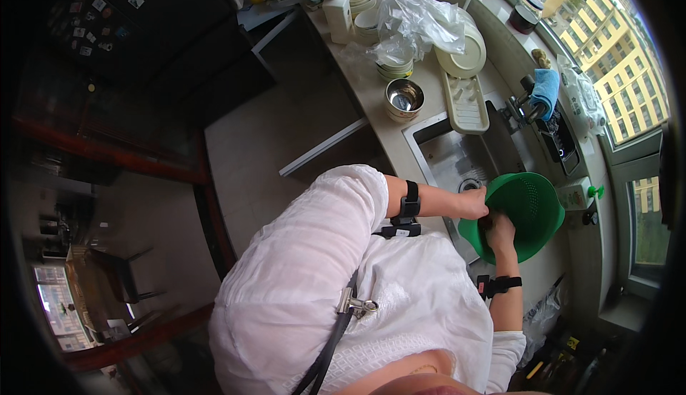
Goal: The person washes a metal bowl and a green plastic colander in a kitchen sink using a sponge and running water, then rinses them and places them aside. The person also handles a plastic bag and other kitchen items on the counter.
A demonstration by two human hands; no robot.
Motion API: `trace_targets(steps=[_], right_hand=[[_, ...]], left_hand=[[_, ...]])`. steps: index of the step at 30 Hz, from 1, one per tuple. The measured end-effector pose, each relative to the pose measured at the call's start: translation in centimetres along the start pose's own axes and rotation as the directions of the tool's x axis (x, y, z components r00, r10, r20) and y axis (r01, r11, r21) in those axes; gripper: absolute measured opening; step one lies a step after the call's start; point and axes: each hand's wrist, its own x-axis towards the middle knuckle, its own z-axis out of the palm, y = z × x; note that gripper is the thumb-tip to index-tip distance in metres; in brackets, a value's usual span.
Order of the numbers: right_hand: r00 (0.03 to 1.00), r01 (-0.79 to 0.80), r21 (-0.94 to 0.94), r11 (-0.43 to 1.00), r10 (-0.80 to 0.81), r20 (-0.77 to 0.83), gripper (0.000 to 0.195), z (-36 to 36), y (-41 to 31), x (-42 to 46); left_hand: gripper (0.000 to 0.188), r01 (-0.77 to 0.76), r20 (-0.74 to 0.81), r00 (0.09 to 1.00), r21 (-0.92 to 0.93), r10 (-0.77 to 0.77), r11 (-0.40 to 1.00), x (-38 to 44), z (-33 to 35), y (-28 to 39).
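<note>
A green plastic basin with drain holes is tilted over the steel sink, its open side towards me. My left hand grips the basin's near rim, fingers closed. Inside the near part of the basin is my right hand, blurred, with its fingertips partly hidden. Something small and dark shows by those fingers, too blurred to name. The sink drain lies just beyond my left hand. Above the sink stands the faucet with a blue cloth draped on it.
Left of the sink are a cream drainer tray, a metal-lined bowl, stacked bowls, plates under a clear plastic bag and a pump bottle. A bottle with a green top stands behind the basin. A cabinet door hangs ajar below.
</note>
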Motion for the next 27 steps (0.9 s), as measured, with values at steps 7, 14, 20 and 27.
trace_targets(steps=[7, 14, 20, 27], right_hand=[[0.814, -0.324, 0.468, 0.822, 0.495, -0.305, 0.016, -1.0, 3.9, 2.8], [0.992, -0.051, 0.149, 0.988, 0.067, -0.106, 0.025, 0.4, 1.9, -3.8], [0.878, -0.295, 0.018, 0.955, 0.278, -0.39, 0.018, -0.6, 3.1, -4.7], [0.899, -0.154, 0.64, 0.753, 0.375, -0.226, 0.017, -1.0, -0.9, -6.9]], left_hand=[[0.07, -0.018, 0.225, 0.974, 0.073, 0.001, 0.997, -0.8, 2.1, 3.2], [0.06, -0.115, 0.109, 0.987, -0.053, 0.12, 0.992, 4.6, 3.0, -2.4], [0.054, -0.29, 0.056, 0.953, -0.111, 0.298, 0.95, 2.2, 3.2, 2.1], [0.037, -0.162, 0.072, 0.979, -0.307, 0.193, 0.938, 2.7, 4.5, 3.2]])
